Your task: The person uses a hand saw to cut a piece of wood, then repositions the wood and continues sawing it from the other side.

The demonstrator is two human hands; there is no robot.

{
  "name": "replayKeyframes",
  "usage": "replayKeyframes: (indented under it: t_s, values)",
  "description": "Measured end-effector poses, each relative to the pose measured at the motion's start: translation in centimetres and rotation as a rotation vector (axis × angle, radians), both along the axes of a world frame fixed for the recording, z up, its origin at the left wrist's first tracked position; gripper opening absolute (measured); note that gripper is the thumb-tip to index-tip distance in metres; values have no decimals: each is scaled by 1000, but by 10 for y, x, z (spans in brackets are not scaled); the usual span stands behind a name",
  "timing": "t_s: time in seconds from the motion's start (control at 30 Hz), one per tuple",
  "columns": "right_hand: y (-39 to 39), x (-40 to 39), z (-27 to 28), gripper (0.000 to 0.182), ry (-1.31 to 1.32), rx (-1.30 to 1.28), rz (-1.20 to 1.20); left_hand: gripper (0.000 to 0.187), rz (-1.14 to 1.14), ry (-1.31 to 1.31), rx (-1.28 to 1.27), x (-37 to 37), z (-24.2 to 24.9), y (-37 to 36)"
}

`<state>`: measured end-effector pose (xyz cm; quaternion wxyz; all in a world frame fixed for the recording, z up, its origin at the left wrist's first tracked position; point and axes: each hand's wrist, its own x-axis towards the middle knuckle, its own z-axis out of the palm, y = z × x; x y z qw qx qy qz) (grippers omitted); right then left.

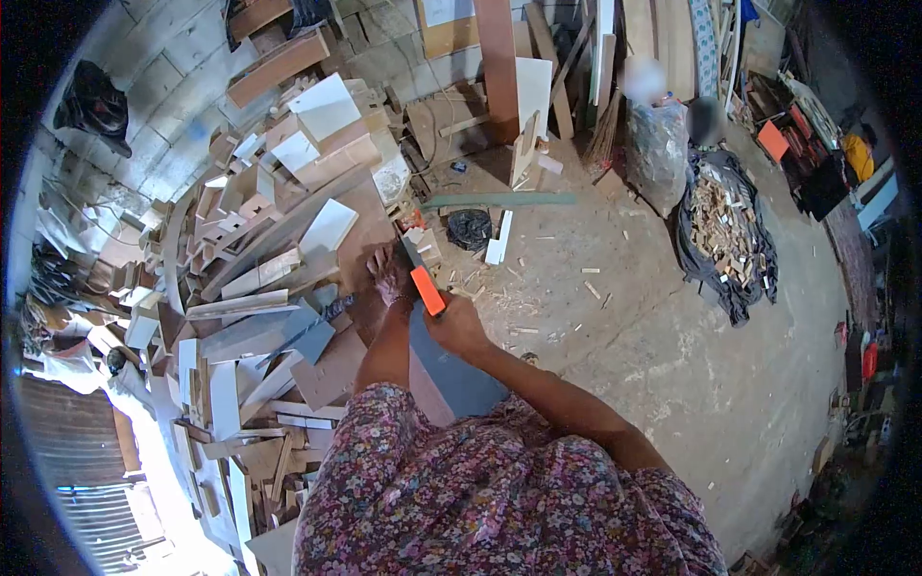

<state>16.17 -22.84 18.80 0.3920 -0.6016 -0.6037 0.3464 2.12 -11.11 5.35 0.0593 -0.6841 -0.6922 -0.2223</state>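
Note:
My right hand (455,324) is wrapped round the dark end of a tool with an orange handle (428,291). The tool's dark blade (410,253) points up and left, toward the edge of the brown work surface (370,226). Just left of the blade, my left hand (387,275) lies on the surface with its fingers spread. A small light wood block (424,247) sits right beside the blade. Whether the blade touches any wood is too small to tell.
Wood offcuts (254,192) are piled on the left. A black plastic bag (470,229), a green strip (499,200) and wood chips lie on the floor ahead. A dark sack of wood scraps (722,226) stands at the right. Boards (498,72) lean on the back wall.

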Motion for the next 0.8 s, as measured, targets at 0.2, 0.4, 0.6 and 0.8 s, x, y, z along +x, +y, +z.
replayKeyframes:
  t_s: [0.2, 0.4, 0.6, 0.8]
  values:
    - [24, 35, 5, 28, 139, -95, 43, 38, 199, 45, -8, 17, 11, 5]
    - [-23, 48, 45, 22, 208, -170, 59, 33, 114, -262, -88, 9, -6, 16]
    - [-24, 48, 49, 22, 127, -87, 76, 31, 95, -196, -26, 11, 10, 10]
    - [-9, 38, 50, 20, 148, -61, 71, 32, 46, -165, 49, 12, 15, 6]
